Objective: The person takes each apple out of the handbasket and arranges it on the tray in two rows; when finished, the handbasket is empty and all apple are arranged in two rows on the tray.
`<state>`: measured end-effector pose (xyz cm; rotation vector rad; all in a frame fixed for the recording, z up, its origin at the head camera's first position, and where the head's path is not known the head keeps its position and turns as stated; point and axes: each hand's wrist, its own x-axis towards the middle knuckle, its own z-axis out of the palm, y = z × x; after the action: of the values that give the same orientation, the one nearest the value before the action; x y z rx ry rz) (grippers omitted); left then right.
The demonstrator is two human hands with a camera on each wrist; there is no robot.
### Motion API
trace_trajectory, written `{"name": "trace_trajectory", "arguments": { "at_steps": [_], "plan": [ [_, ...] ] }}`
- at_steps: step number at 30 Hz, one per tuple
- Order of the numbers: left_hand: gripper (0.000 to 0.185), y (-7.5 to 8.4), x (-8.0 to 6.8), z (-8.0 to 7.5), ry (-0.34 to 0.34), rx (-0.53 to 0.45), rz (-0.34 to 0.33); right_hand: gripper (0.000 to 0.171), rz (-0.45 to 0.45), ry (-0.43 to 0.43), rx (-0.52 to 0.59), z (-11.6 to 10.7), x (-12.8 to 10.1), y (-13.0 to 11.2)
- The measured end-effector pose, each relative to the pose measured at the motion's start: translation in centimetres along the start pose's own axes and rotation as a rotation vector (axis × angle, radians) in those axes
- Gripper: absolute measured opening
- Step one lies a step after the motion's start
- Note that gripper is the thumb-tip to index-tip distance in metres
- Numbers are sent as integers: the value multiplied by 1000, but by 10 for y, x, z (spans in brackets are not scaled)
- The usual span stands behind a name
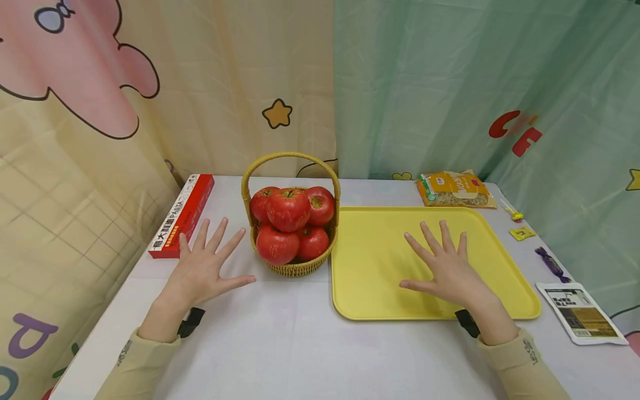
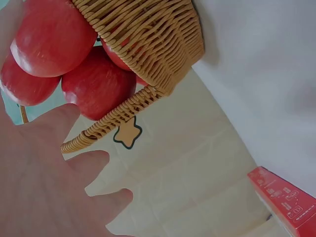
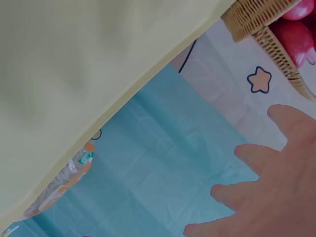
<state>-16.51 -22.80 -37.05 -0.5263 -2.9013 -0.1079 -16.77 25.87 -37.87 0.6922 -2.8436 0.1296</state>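
My left hand (image 1: 202, 269) is held with fingers spread and holds nothing, between a red pasta box (image 1: 187, 219) and a wicker basket (image 1: 298, 270). Several red apples (image 1: 288, 210) fill the basket, whose handle arches over them. In the left wrist view the spread fingers (image 2: 91, 165) show beside the basket's handle (image 2: 111, 118). My right hand (image 1: 450, 272), also spread and holding nothing, is over a yellow tray (image 1: 370, 266). In the right wrist view its fingers (image 3: 256, 160) are apart, with the tray's edge (image 3: 143, 81) across from them.
Behind the tray lies an orange and clear food packet (image 1: 455, 189). Down the right side are a lollipop (image 1: 515, 214), a small yellow packet (image 1: 522, 233), a purple wrapped candy (image 1: 552, 264) and a white and brown pouch (image 1: 581, 314). Curtains (image 1: 410, 89) hang around the table.
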Motion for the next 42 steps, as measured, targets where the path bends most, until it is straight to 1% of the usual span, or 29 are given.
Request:
{"name": "trace_trajectory", "arguments": {
  "at_steps": [4,7,9,12,15,17,18,19,22,24,25,26,28,30,31,33,36,37,39,42],
  "plan": [
    [95,0,2,-1,10,-17,6,96,-13,-55,55,-4,7,-9],
    [94,-1,4,-5,26,-37,12,94,-38,-97,138,-9,18,-19],
    [93,-2,6,-9,33,-65,16,92,-63,-111,190,-13,26,-27],
    [90,-4,8,-13,39,-148,23,88,-108,-108,260,-21,39,-40],
    [85,-7,9,-13,60,-263,27,86,-140,-69,323,-28,52,-53],
    [80,-8,10,-10,103,-369,14,85,-142,-30,381,-31,62,-62],
    [76,-8,10,-7,134,-436,-3,85,-141,-3,413,-32,67,-66],
    [72,-8,11,-3,172,-515,-19,84,-136,25,452,-33,72,-71],
    [60,-4,16,13,296,-791,-76,81,-126,102,593,-33,87,-87],
    [53,-1,20,24,375,-968,-105,78,-123,137,699,-31,98,-98],
    [50,1,22,29,409,-1040,-117,77,-120,148,755,-30,103,-103],
    [47,3,24,34,439,-1102,-129,77,-113,158,802,-28,108,-108],
    [42,5,27,42,485,-1198,-151,76,-93,189,899,-24,118,-117],
    [40,6,29,49,513,-1273,-177,76,-64,227,988,-20,126,-126],
    [38,6,30,52,518,-1301,-194,76,-54,252,1036,-19,129,-130],
    [38,6,32,57,508,-1343,-220,73,-36,303,1116,-16,136,-138],
    [39,6,33,64,467,-1377,-250,67,-16,361,1221,-13,144,-147],
    [40,6,34,66,448,-1388,-249,65,-11,373,1248,-12,147,-150],
    [43,6,35,70,406,-1438,-247,63,10,379,1285,-11,150,-154],
    [46,8,36,77,327,-1489,-220,62,33,361,1319,-13,151,-160]
  ]
}}
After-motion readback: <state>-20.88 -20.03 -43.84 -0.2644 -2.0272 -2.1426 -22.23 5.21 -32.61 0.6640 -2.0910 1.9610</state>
